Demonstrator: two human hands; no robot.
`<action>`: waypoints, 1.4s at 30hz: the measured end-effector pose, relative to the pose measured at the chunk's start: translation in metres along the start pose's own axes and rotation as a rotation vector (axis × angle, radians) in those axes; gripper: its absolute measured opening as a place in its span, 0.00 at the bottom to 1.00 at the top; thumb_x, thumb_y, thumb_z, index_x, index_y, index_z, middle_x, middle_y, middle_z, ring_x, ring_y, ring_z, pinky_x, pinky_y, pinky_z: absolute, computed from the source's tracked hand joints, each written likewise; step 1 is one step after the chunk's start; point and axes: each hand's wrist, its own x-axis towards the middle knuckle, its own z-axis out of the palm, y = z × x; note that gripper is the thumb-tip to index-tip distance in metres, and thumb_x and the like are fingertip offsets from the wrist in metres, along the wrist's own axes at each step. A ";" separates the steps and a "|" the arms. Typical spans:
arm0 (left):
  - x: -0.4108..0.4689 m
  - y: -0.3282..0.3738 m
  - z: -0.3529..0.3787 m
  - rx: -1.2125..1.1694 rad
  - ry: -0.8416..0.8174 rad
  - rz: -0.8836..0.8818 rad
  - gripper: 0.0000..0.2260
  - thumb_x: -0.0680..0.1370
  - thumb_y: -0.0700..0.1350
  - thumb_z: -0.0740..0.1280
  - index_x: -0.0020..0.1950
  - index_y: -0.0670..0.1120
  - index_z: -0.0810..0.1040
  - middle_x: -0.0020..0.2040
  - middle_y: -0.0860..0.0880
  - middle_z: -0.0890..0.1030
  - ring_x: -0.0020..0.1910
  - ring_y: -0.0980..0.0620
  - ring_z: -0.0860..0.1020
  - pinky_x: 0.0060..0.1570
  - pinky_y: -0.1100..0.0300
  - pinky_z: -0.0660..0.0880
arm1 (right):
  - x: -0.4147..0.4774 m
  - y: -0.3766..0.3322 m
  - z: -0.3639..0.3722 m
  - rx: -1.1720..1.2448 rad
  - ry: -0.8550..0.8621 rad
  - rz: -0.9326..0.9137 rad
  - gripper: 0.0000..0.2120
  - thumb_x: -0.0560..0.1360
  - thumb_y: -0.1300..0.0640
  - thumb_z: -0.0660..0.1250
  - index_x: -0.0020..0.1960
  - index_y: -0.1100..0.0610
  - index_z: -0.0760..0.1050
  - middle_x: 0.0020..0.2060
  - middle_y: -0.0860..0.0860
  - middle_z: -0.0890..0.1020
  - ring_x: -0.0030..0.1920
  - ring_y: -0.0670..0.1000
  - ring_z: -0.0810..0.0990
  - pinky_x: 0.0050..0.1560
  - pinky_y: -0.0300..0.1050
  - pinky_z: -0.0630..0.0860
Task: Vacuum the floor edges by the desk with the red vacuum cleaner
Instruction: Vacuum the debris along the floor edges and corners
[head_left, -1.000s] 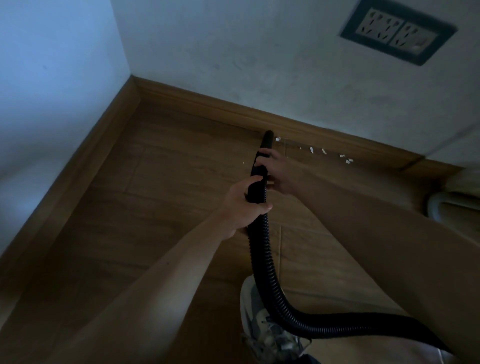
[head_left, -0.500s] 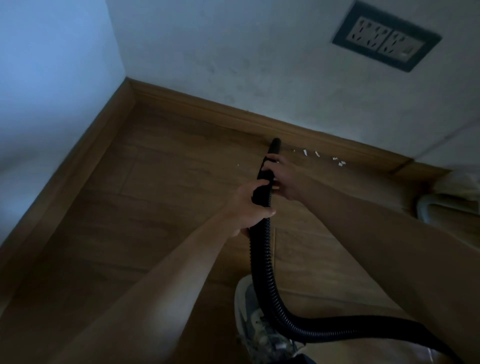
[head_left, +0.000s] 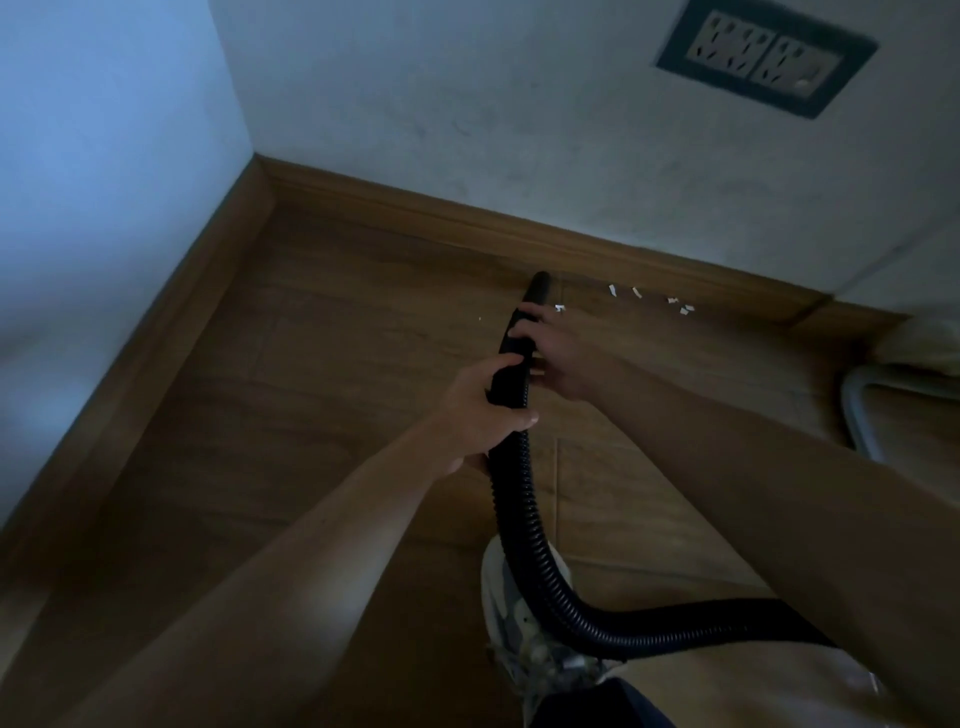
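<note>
Left hand (head_left: 480, 405) is wrapped tight around the black hose (head_left: 519, 514), thumb over the top, gripping right where the ribbed section meets the smooth nozzle (head_left: 524, 332). The left forearm runs long and straight up from the bottom left corner. Right hand (head_left: 558, 353) sits just ahead of it, fingers curled over the nozzle from the right side, knuckles up, the wrist bent slightly and the right arm sweeping in from the lower right. Both hands are closed on the same tube, one right behind the other.

The nozzle tip points at the wooden skirting board (head_left: 467, 218), close to where board meets floor (head_left: 311, 364). Just right of the tip lie small white scraps (head_left: 636, 292) strewn along the floor edge, one of them right by the right hand's fingers. Behind the hands the hose drops down, curves across a pale sneaker (head_left: 519, 623) and runs off to the right. The red body of the vacuum cleaner is out of view. Up on the wall, a double socket (head_left: 763, 57); at far right, a pale curved tube (head_left: 857, 415) stands on the floor.
</note>
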 end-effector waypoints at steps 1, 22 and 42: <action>-0.004 -0.002 -0.002 -0.012 0.012 -0.011 0.30 0.76 0.39 0.72 0.75 0.56 0.66 0.60 0.47 0.75 0.49 0.49 0.79 0.32 0.57 0.79 | -0.002 0.001 0.005 -0.005 -0.010 -0.005 0.24 0.77 0.60 0.66 0.71 0.46 0.69 0.54 0.51 0.76 0.55 0.54 0.77 0.53 0.50 0.78; -0.062 -0.014 0.018 -0.071 0.031 -0.006 0.29 0.76 0.37 0.72 0.73 0.55 0.68 0.65 0.48 0.73 0.53 0.52 0.76 0.39 0.64 0.75 | -0.057 0.026 0.013 -0.019 -0.044 0.022 0.21 0.77 0.59 0.65 0.69 0.45 0.71 0.54 0.52 0.76 0.52 0.52 0.76 0.44 0.45 0.76; -0.084 -0.040 -0.022 -0.336 -0.068 -0.086 0.25 0.74 0.36 0.73 0.65 0.58 0.75 0.58 0.42 0.80 0.53 0.43 0.81 0.36 0.50 0.80 | -0.070 0.037 0.045 0.045 -0.166 0.001 0.22 0.77 0.59 0.67 0.69 0.46 0.73 0.55 0.51 0.76 0.55 0.53 0.76 0.59 0.52 0.77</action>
